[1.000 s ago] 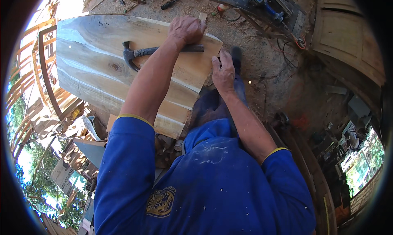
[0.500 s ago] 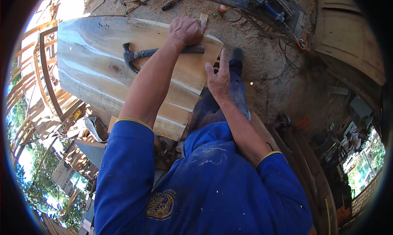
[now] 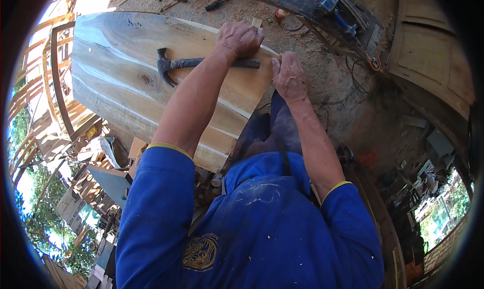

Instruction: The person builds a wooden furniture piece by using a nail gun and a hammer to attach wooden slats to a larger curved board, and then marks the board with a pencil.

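A wide panel of pale wooden boards (image 3: 116, 87) lies slanting in front of my body, with dark streaks and a knot. A claw hammer (image 3: 181, 63) rests on it, its head to the left, partly behind my left forearm. My left hand (image 3: 239, 38) is closed at the panel's far edge, where a short pale wood strip (image 3: 256, 23) pokes out behind it; my hand hides exactly what it grips. My right hand (image 3: 289, 75) has its fingers curled over the panel's right corner, thumb along the edge.
A dark bench (image 3: 297, 2) with a blue tool (image 3: 334, 13) runs along the back, above sawdust-strewn ground (image 3: 327, 82). Panelled wooden doors (image 3: 428, 57) lean at right, a cord (image 3: 353, 75) below. Scrap wood and a grey board (image 3: 108, 183) crowd the left.
My right hand has risen from beside the corner, fingers raised, to close over it. The panel, hammer and left hand have shifted slightly rightward.
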